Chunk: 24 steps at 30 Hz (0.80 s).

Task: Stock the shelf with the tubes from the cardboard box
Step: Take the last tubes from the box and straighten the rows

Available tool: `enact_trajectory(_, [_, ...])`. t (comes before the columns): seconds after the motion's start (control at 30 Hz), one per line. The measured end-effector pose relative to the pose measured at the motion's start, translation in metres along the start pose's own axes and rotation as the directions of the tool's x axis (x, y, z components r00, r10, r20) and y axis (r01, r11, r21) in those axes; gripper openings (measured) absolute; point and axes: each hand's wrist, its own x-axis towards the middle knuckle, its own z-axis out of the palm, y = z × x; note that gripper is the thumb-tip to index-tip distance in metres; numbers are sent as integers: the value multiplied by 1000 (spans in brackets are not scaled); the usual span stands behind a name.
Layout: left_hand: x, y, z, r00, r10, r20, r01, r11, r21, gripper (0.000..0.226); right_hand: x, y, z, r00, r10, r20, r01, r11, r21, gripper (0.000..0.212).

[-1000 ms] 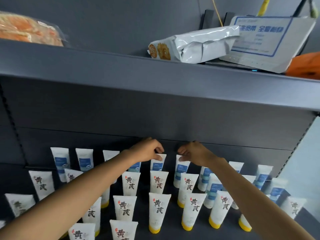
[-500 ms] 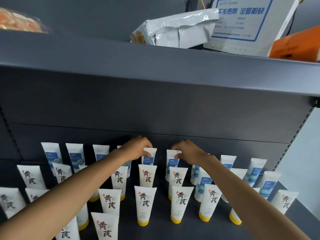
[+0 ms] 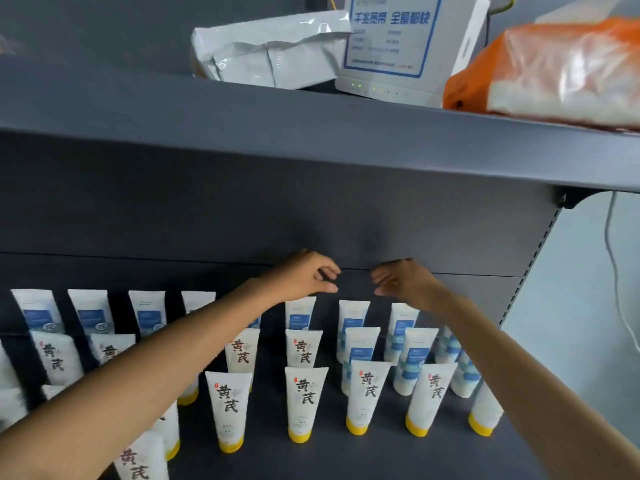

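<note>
Several white tubes stand cap-down in rows on the dark shelf point(image 3: 381, 455). The front rows carry black characters and yellow caps, like the tube point(image 3: 304, 400). The back rows have blue labels, like the tube point(image 3: 300, 313) and the tube point(image 3: 352, 315). My left hand point(image 3: 304, 277) hovers just above the back row, fingers loosely curled, holding nothing. My right hand point(image 3: 401, 280) hovers beside it above the blue-label tubes, fingers relaxed and empty. The cardboard box is out of view.
The upper shelf point(image 3: 311, 133) overhangs the hands. On it lie a silver foil bag point(image 3: 270, 51), a white router box point(image 3: 405, 46) with blue print and an orange plastic bag point(image 3: 554, 71). A cable point(image 3: 613, 271) hangs at the right beside the shelf upright.
Both hands let go of the back-row blue-label tubes they pinched and lifted slightly above them. The camera view shifted right and closer.
</note>
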Motion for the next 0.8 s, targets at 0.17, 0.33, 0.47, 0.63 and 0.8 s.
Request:
enact_trajectory(0.17, [30,23,43,996,5,88,-12,997,78,42,-15,36,-10,996,45,75,-40,996,-77,35])
enact_trajectory(0.33, [36,31,66,986,-66,152,27,968,249,31,-19,55,-8,985,51,164,-12,973,-229,38])
enact_trajectory(0.47, [34,30,73,983,-104,150,60,961,271,21,-19,62,0,986,34,163,14,958,-287,41])
enact_trajectory(0.63, [33,26,73,988,-121,94,92,959,267,24,-14,64,6,992,22,127,14,961,-278,37])
enact_trajectory(0.8, [31,27,77,989,-126,77,103,963,250,22,-11,65,10,993,24,112,8,960,-281,40])
